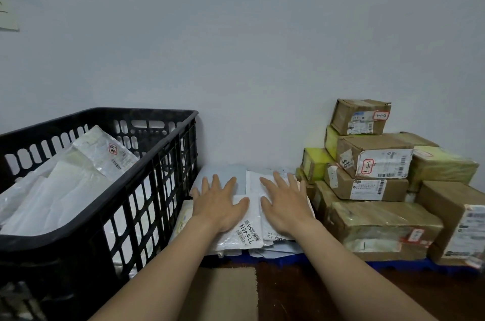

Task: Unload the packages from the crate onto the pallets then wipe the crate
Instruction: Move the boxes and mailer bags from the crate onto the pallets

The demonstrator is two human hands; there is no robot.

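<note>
- The pile of flat mailers (223,179) lies on the blue pallet (288,260), in the gap between the crate and the boxes. On top is a white mailer (245,235) with a barcode label facing up.
- The left hand (220,202) lies flat on the pile, fingers straight and spread, gripping nothing. It covers the white mailer's upper left part.
- The right hand (286,202) lies the same way just beside it, palm down and fingers splayed, on the neighbouring pale bags. Neither hand curls round anything.
- I'd say the step is settling the pile after a drop. To do it well, press evenly with both palms, square the loose edges that overhang the pallet's front, and keep the slippery bags from fanning out toward the floor.
- The black crate (162,189) stands touching the pile's left side. Its slotted walls show plenty of white poly bags (65,189) inside, one silvery bag leaning up against the far wall, so unloading looks far from finished and the wiping has not begun.
- Taking a small batch each trip should work better than an armful, since the thin bags look likely to slide off one another.
- On the right, taped cardboard boxes (378,160) are stacked on the same blue base, close against the pile. New bags should stay clear of them so nothing topples.
- A tan sheet (225,292) lies on the dark floor in front, between the forearms; whether it is cloth or card I cannot tell.
</note>
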